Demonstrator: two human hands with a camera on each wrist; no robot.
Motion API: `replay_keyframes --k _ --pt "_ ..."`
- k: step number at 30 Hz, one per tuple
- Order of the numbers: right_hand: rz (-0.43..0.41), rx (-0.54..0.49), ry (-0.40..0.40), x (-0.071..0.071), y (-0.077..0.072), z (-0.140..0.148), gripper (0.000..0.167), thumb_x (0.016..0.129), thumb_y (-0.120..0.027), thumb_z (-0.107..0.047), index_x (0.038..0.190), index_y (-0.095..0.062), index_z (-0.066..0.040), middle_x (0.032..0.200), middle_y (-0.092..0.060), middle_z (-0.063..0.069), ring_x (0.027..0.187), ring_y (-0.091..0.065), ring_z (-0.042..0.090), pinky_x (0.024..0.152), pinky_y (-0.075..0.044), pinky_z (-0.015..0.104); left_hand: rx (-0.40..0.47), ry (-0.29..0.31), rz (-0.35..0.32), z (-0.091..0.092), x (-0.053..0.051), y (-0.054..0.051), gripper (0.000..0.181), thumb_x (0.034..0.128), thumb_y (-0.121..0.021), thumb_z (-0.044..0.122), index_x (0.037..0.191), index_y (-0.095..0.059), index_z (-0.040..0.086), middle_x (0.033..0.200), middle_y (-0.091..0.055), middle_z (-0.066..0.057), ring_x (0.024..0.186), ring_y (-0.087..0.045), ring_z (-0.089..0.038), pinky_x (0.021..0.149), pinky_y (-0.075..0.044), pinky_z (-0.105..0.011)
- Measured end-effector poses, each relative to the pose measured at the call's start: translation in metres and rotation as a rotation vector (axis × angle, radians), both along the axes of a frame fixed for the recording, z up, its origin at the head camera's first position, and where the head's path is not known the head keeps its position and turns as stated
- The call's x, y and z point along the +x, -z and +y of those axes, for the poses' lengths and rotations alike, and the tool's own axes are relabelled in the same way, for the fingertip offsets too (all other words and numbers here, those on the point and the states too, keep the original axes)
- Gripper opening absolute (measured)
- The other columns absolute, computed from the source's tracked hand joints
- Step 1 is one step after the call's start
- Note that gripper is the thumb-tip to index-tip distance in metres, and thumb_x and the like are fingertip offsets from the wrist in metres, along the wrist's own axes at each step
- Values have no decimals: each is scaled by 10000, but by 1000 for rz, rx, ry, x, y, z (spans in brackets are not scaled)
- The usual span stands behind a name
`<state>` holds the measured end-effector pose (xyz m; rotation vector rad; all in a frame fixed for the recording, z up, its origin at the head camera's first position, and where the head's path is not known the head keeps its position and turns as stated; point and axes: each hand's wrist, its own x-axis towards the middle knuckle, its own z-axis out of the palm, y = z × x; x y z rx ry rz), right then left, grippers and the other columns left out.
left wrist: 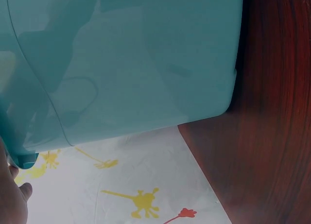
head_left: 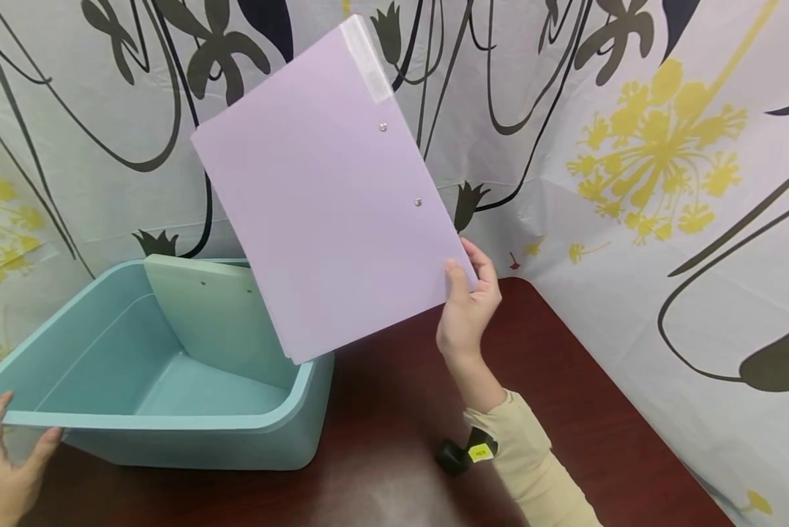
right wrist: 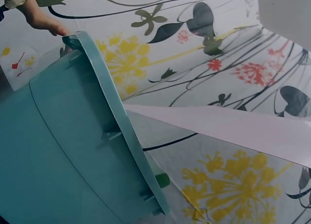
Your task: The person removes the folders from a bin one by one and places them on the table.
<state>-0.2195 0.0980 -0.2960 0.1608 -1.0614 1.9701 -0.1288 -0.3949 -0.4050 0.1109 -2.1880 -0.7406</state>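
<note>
My right hand (head_left: 467, 304) grips a lilac file folder (head_left: 331, 197) by its lower right corner, thumb on the near face. Two metal rivets and a clear label strip run along the folder's right edge. It is held up, tilted, overlapping the right end of a teal plastic tub (head_left: 197, 443). In the right wrist view the folder (right wrist: 233, 129) shows as a pale strip. A pale green folder (head_left: 219, 315) leans inside the tub, partly hidden by the lilac one. On the tub's near left corner, my left hand (head_left: 2, 461) holds the rim, partly out of frame.
The tub stands on a dark red-brown table (head_left: 394, 410), whose edge runs diagonally at the right. Behind and beside it hangs a white cloth (head_left: 539, 168) with grey and yellow plant prints. A black device with a yellow label (head_left: 480, 451) is at my right wrist.
</note>
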Motion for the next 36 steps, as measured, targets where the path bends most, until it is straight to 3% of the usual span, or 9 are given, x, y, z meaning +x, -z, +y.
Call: replay_keyframes --k 4,22,36 --pt "22 -43 17 2 3 12 261 802 -521 123 1037 -605 48 952 -597 111 849 -570 194 728 -464 251 -4 -13 -16 -1 -1 2 886 807 -457 664 1338 -339 -35 1450 -162 -284 1358 -106 -364 1089 -54 -470" --pt "45 -141 42 14 24 49 254 806 -489 145 1019 -600 61 934 -616 140 845 -580 216 713 -473 256 5 50 99 3 -4 3 952 776 -486 683 1301 -360 -100 1427 -187 -313 1329 -154 -401 1080 -81 -468" --pt "-3 -105 112 19 50 62 244 804 -504 146 1015 -603 74 936 -614 133 845 -576 207 702 -475 243 31 89 144 7 -6 3 895 796 -517 627 1293 -371 -103 1419 -210 -311 1318 -195 -367 1085 -96 -357"
